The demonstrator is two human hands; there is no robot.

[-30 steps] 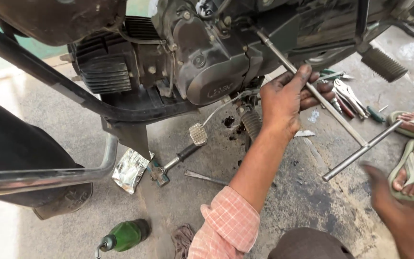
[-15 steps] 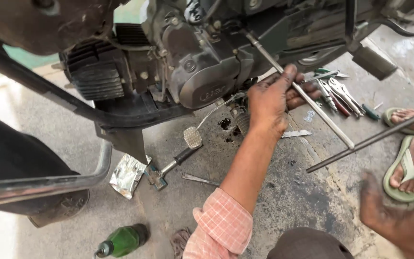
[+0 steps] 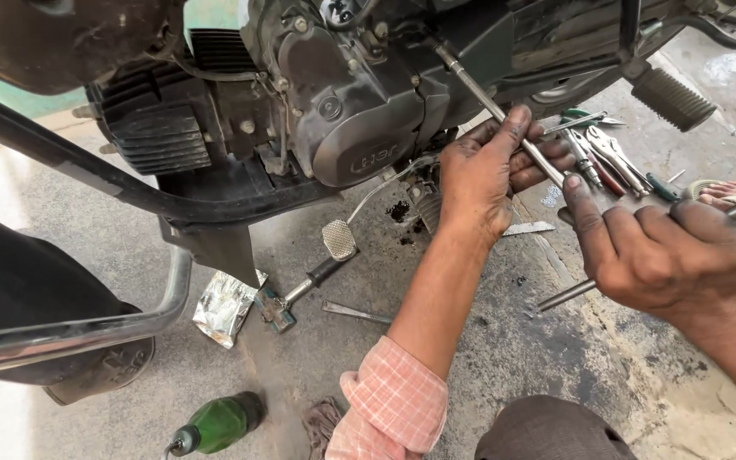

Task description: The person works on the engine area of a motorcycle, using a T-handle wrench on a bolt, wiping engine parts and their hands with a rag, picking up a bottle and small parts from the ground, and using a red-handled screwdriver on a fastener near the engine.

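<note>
A long steel T-handle wrench shaft [image 3: 479, 89] runs slanting from the dark motorcycle engine [image 3: 359, 111] down toward me. My left hand [image 3: 491, 175], on an arm in a pink checked sleeve, curls its fingers around the shaft's middle. My right hand [image 3: 670, 255] is closed over the wrench's near end, where the cross bar [image 3: 568, 294] passes through; the bar sticks out on both sides of the fist. The wrench tip is hidden against the engine case.
Pliers and screwdrivers [image 3: 606, 153] lie behind the hands, below a rubber footpeg [image 3: 670, 98]. A foot pedal [image 3: 340, 240], hammer-like tool [image 3: 287, 302], foil packet [image 3: 223, 307], flat file [image 3: 528, 228] and green bottle [image 3: 219, 423] sit on the concrete. A chrome guard bar [image 3: 70, 332] crosses the left. A sandalled foot [image 3: 730, 192] rests at right.
My right hand has moved up and left from the frame's edge and closed on the wrench's T-handle end. My left hand stays on the shaft. The view has come closer.
</note>
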